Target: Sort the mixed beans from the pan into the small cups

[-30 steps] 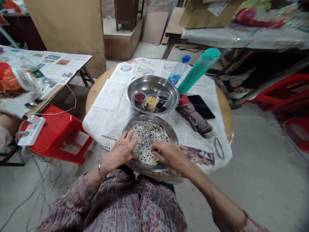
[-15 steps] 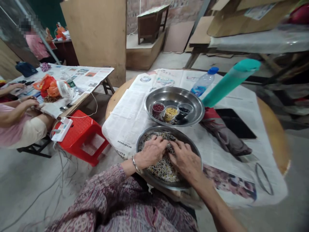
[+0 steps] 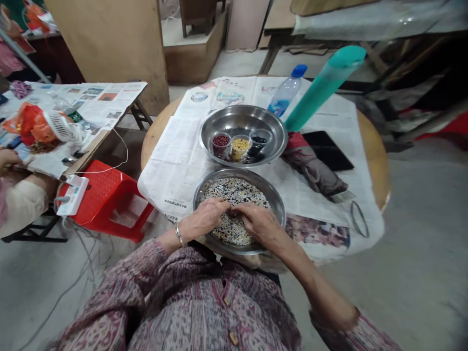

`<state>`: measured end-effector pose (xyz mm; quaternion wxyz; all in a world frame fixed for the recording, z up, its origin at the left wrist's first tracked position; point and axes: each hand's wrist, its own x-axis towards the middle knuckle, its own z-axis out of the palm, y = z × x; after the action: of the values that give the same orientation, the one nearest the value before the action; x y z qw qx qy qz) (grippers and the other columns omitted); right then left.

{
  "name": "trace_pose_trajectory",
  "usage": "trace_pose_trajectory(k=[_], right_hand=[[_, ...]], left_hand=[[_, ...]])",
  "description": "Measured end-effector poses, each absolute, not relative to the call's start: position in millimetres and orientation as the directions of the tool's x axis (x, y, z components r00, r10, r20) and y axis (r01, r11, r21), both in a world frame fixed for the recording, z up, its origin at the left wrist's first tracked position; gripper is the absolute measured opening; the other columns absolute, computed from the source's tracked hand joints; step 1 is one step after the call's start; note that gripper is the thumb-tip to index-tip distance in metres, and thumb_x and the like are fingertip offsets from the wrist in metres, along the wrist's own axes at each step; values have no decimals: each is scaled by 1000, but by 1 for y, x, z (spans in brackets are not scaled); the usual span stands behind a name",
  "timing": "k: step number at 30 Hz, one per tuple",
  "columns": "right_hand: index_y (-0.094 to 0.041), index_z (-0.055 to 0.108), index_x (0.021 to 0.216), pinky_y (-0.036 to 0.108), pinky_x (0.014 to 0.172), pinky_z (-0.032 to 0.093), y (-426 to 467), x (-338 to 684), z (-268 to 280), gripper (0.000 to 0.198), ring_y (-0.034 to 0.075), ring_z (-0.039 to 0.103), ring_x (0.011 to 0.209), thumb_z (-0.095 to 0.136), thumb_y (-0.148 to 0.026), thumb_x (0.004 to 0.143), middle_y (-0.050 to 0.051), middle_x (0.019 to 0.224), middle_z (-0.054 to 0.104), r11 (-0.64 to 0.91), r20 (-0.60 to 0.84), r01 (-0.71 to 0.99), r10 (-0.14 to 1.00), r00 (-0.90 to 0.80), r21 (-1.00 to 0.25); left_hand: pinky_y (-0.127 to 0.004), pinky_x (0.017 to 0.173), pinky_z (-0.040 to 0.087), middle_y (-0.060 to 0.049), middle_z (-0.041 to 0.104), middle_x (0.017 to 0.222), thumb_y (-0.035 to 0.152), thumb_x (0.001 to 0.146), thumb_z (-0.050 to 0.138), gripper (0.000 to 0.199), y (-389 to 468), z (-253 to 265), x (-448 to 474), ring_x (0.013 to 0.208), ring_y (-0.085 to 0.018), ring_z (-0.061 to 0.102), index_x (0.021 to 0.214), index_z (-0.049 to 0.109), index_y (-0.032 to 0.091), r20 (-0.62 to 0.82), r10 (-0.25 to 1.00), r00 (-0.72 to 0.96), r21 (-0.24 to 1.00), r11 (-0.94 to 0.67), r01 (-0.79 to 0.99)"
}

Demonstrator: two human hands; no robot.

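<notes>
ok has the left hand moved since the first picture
Yes: the left hand has moved right, from the left side of the near bowl toward its middle.

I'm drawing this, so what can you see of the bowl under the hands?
The bowl is round and shiny silver, like metal, with a smooth rim. It stands upright near the wearer's edge of the table, with newspaper around it. Tiny white, black and yellow bits cover its bottom. The left hand and right hand reach in over it; I can't tell whether they touch the metal.
</notes>
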<state>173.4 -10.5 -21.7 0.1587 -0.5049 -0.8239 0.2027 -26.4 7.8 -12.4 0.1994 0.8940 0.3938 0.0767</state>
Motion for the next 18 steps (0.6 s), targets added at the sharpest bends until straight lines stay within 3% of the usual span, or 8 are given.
trace_pose_trajectory(k=[4,8,13,18], right_hand=[[-21,68,109,32,83,53,-38,184,-16,25,22,65,102,51,-15,91,8,108,69,498,84,784,859,-506,-370],[-17,64,119,34,78,54,-41,194,-30,33,28,62,107,56,-16,87,13,115,66,448,143,860,894,-425,-244],[-16,67,108,36,82,53,-23,197,-48,30,24,66,89,44,-11,90,11,98,71,360,197,870,930,-309,-336],[-15,66,115,41,91,54,-21,193,-42,39,26,63,103,43,-6,85,13,109,70,320,338,853,923,-183,-412]], left_hand=[[-33,101,49,-7,56,121,19,96,58,22,-17,2,-35,113,-20,55,117,59,19,-58,602,796,440,-700,562],[-38,101,48,-11,53,127,28,95,64,30,-15,-2,-16,116,-25,52,123,61,19,-51,523,851,321,-798,510],[-36,93,51,-10,57,117,15,101,43,25,17,-11,7,111,-24,53,115,63,16,-32,605,796,188,-778,599],[-34,96,51,-9,58,119,7,98,42,29,39,-3,-4,112,-22,54,116,63,17,27,787,616,195,-608,769]])
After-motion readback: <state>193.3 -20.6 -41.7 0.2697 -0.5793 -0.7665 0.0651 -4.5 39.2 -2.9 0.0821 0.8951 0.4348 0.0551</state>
